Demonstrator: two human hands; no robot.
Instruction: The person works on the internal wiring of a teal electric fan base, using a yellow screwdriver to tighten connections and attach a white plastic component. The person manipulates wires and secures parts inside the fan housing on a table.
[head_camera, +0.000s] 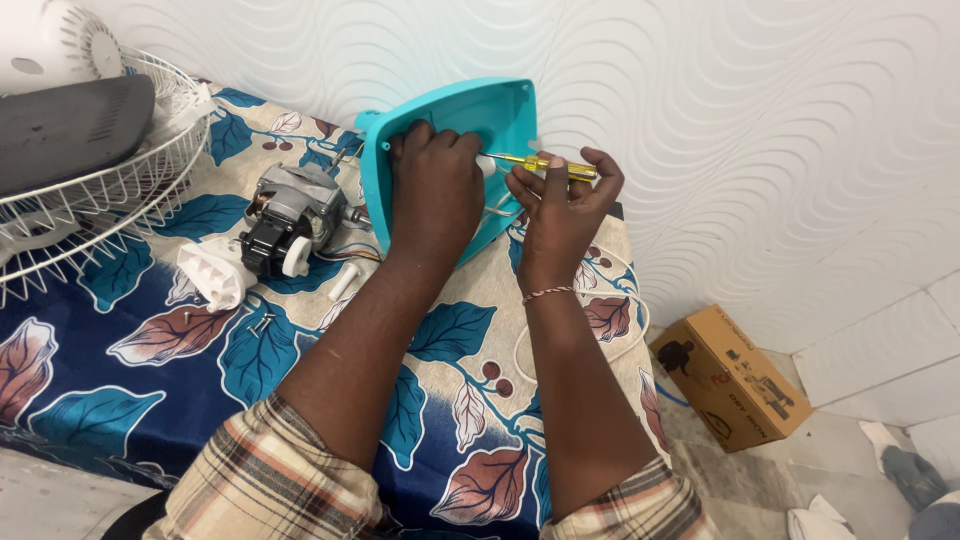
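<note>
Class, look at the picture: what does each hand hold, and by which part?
The left hand grips the turquoise fan housing over its inner face. The right hand holds the yellow-handled screwdriver by its handle.

Two hands: left hand (435, 190) and right hand (562, 205), near twelve o'clock; one teal fan housing (455, 115); one yellow-handled screwdriver (545, 164); one fan motor (290, 215) at ten o'clock; one white wire fan guard (110, 195); one cardboard box (730, 375) at four o'clock; one leaf-patterned cloth (150, 380).
</note>
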